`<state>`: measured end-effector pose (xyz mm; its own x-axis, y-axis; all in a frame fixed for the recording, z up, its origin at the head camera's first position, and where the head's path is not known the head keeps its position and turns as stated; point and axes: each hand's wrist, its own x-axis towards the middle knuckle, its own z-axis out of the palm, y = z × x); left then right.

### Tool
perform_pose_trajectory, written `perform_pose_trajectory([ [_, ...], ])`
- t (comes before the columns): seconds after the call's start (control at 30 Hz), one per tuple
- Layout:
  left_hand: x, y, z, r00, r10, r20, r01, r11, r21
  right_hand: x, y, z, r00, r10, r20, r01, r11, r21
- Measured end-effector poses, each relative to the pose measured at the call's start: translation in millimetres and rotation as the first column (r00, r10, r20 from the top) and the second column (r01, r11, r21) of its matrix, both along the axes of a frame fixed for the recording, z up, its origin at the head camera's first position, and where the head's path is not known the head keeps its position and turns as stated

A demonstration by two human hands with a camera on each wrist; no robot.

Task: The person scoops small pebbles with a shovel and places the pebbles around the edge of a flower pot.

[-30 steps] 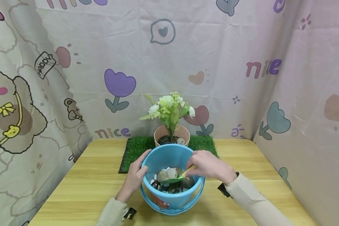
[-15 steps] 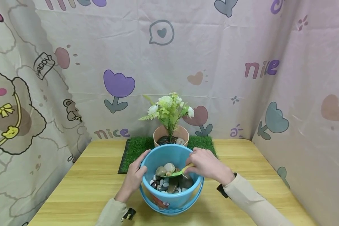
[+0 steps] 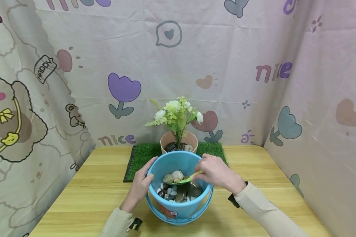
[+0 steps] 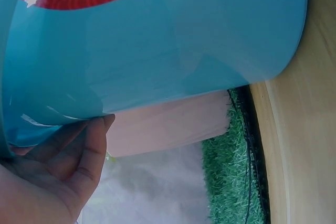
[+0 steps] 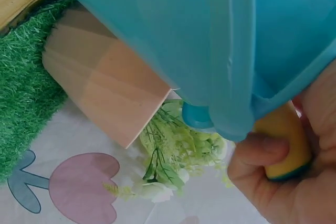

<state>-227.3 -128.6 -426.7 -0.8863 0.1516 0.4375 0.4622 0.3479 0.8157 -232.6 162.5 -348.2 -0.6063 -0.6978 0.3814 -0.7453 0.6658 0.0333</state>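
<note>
A blue plastic bucket (image 3: pixel 179 210) stands on the table, with large smooth stones (image 3: pixel 192 189) and small white pebbles inside. My left hand (image 3: pixel 139 186) grips its left rim, thumb inside and fingers along the outer wall. In the left wrist view those fingers (image 4: pixel 89 156) bend against the wall. My right hand (image 3: pixel 218 172) holds a small garden trowel by its yellow handle (image 5: pixel 283 137), reaching over the right rim. The trowel's green blade (image 3: pixel 183 181) lies inside the bucket next to two pale stones (image 3: pixel 172 176) and a small tan one; whether it bears them I cannot tell.
Behind the bucket, a pink flowerpot (image 3: pixel 166 140) with white flowers (image 3: pixel 172 106) sits on an artificial grass mat (image 3: pixel 133 168). The bucket's handle (image 3: pixel 179 223) hangs down in front. Printed cloth (image 3: pixel 243 115) surrounds the wooden table (image 3: pixel 86 184).
My right hand has lifted the trowel blade slightly inside the bucket, and the pale stones beside it sit a little higher. My left hand has kept its hold on the rim.
</note>
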Motion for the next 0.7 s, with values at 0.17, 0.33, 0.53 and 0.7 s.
perform_pose_trajectory([
  [0.17,0.2,0.4,-0.5,1.000,0.005,-0.006,-0.005,1.000,-0.005,-3.1,-0.1,-2.1,1.000,-0.021,-0.023,0.020,0.999,-0.035],
  [0.33,0.5,0.5,-0.8,1.000,0.010,-0.002,-0.011,1.000,-0.009,-7.9,-1.8,-3.0,0.999,-0.041,-0.018,0.040,0.999,-0.037],
  [0.53,0.2,0.7,-1.1,1.000,0.010,-0.004,-0.010,1.000,-0.003,-10.4,-4.7,-2.5,0.997,-0.069,-0.041,0.068,0.998,-0.010],
  [0.7,0.1,0.7,-1.4,1.000,0.004,-0.004,-0.004,1.000,-0.001,-9.6,-11.8,-1.5,0.995,-0.102,-0.021,0.103,0.994,0.048],
])
